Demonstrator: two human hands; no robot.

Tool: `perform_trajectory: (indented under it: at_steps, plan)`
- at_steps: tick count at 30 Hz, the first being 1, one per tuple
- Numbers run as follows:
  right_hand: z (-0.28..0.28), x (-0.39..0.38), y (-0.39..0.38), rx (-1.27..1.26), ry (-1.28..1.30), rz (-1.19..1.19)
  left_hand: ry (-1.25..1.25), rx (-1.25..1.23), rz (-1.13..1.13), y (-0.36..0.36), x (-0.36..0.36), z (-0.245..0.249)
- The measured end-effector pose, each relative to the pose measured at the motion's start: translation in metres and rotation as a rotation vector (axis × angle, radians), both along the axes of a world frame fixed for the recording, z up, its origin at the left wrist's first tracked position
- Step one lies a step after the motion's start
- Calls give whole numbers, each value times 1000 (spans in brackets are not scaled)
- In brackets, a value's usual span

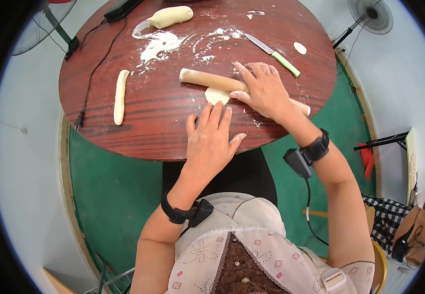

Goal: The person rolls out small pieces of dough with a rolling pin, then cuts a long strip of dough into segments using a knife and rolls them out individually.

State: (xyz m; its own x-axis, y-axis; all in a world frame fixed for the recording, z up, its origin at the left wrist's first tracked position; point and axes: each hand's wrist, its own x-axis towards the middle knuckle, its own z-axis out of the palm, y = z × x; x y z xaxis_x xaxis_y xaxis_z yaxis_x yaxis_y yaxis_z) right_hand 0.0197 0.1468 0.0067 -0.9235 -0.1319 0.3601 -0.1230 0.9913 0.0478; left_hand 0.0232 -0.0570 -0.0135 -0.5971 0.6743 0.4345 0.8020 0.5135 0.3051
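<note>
A small flattened round of dough lies near the front of the table, partly under a wooden rolling pin. My left hand is open, fingers spread, with its fingertips at the near edge of the dough round. Over the right half of the pin lies my right hand, fingers on the far side and thumb on the near side. The pin slants down to the right, its other end showing past my right wrist.
On the dark red round table are a dough roll, a larger dough lump, scattered flour, a green-handled knife and another small dough round. A black cord runs along the left side.
</note>
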Motion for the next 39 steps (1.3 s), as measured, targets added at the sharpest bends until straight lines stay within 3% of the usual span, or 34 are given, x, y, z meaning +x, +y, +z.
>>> perform_trajectory:
  at_steps: [2,9,12,13,15,18,22,25,30,33,38,39]
  plan:
    - [-5,-13,17,-99,1,138,-12,17,6,-2,-2,1]
    - [16,-21,11,-260,42,237,-6,-12,2,-7,-10,-2]
    - [9,-10,-9,-181,44,319,-6,-37,-14,-9,-10,0]
    - [8,-7,-16,-174,-59,279,-9,-34,-19,-10,-10,1]
    - [-1,-5,-23,-230,-18,233,-8,-18,-22,-11,-9,2]
    - [-2,-20,-13,-17,40,78,-19,-45,-9,-13,-7,1]
    - [0,-23,-11,-140,-112,59,5,-18,29,-12,-7,3]
    - [-10,3,-26,-76,-7,128,17,-13,49,-14,-7,2]
    - [-16,-9,-21,58,129,25,4,1,59,-11,-4,2]
    - [-15,-34,-9,-83,40,-97,20,0,57,-10,-6,1]
    - [-4,-34,18,-183,-35,266,16,-11,52,-11,-7,3]
    - [-3,-32,18,-141,-48,209,15,-10,53,-11,-7,1]
